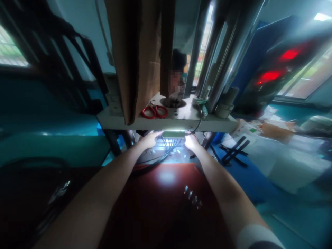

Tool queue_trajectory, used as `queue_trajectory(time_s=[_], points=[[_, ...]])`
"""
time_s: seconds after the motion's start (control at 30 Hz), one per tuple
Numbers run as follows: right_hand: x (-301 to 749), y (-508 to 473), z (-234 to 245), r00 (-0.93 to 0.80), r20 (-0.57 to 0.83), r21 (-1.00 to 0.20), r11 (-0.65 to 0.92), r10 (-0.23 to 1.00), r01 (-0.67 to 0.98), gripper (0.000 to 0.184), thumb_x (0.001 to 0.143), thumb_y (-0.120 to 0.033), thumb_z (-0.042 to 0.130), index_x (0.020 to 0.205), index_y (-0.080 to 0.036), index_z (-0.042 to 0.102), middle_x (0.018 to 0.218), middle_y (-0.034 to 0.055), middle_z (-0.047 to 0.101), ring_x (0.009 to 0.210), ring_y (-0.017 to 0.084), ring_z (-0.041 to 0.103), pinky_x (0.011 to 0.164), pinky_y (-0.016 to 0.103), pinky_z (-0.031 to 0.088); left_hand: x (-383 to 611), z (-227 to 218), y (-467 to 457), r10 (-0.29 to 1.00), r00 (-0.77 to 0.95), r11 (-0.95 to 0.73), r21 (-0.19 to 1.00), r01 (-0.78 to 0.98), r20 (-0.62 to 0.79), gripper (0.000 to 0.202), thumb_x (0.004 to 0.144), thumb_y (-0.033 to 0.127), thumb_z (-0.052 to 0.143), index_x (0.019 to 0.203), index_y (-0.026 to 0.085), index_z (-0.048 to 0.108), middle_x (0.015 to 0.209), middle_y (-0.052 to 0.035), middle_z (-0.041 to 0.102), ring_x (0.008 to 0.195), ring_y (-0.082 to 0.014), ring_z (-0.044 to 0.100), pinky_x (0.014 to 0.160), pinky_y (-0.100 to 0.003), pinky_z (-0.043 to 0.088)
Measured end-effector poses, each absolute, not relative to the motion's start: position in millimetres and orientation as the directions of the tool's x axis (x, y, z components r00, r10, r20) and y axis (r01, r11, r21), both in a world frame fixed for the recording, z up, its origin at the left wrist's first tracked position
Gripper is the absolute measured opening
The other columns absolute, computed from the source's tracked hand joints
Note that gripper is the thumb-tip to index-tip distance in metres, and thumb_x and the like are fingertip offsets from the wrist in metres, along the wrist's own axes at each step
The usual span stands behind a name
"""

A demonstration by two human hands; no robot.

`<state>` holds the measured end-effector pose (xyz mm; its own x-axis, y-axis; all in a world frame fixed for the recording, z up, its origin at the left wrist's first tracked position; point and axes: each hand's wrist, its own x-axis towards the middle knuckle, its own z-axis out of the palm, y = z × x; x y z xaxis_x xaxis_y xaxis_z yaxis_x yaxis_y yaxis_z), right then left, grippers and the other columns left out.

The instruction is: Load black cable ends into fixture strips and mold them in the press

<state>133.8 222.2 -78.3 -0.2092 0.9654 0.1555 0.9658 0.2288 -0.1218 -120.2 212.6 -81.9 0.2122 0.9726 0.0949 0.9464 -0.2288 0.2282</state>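
Both my arms reach forward under the white machine plate (166,123). My left hand (151,139) is by the left end of a small bright work lamp (173,134) on the plate's front edge. At the lamp's right end is my right hand (191,141). Glare and the plate's edge hide most of the fingers, so their grip cannot be made out. Between the hands, several thin dark cables (168,150) run over a lit metal surface (178,156) and bend off to the left. Whether either hand touches them is unclear.
Red-handled scissors (155,112) lie on the plate beside a cardboard sheet (147,58). Steel columns (225,58) rise at right. Black tools (236,152) and white bags (282,155) lie on the blue table (249,176). A reddish-brown surface (166,204) is nearest. Behind the machine is a person (178,62).
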Motion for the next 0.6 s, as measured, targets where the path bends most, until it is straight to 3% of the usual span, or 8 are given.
queue_trajectory(time_s=[0.13,0.4,0.6], points=[[135,221,-78,-0.214,0.173,-0.139,0.239,0.961,0.961,0.046,0.072,-0.005,0.045,0.117,-0.012,0.055,0.120,0.0153,0.058,0.108,0.025,0.056,0.094,0.035,0.040,-117,-79,208,0.967,0.227,-0.249,0.234,0.940,0.115,0.063,0.067,0.004,0.044,0.127,0.023,0.051,0.138,-0.0118,0.042,0.121,-0.0270,0.044,0.096,-0.040,0.041],[140,227,-84,-0.232,0.183,-0.179,0.264,0.955,0.948,0.049,0.073,-0.004,0.042,0.119,-0.018,0.055,0.127,0.0098,0.053,0.116,0.021,0.050,0.096,0.034,0.039,-115,-72,208,0.963,0.247,-0.267,0.240,0.933,0.111,0.062,0.066,0.006,0.046,0.126,0.021,0.051,0.127,-0.0133,0.052,0.109,-0.0250,0.052,0.090,-0.036,0.045],[142,230,-89,-0.226,0.190,-0.207,0.264,0.955,0.942,0.048,0.071,-0.002,0.044,0.114,-0.018,0.057,0.126,0.0091,0.054,0.115,0.021,0.050,0.097,0.034,0.038,-114,-69,205,0.965,0.242,-0.260,0.234,0.937,0.102,0.067,0.064,0.006,0.045,0.130,0.020,0.045,0.125,-0.0126,0.053,0.111,-0.0244,0.051,0.091,-0.034,0.043]])
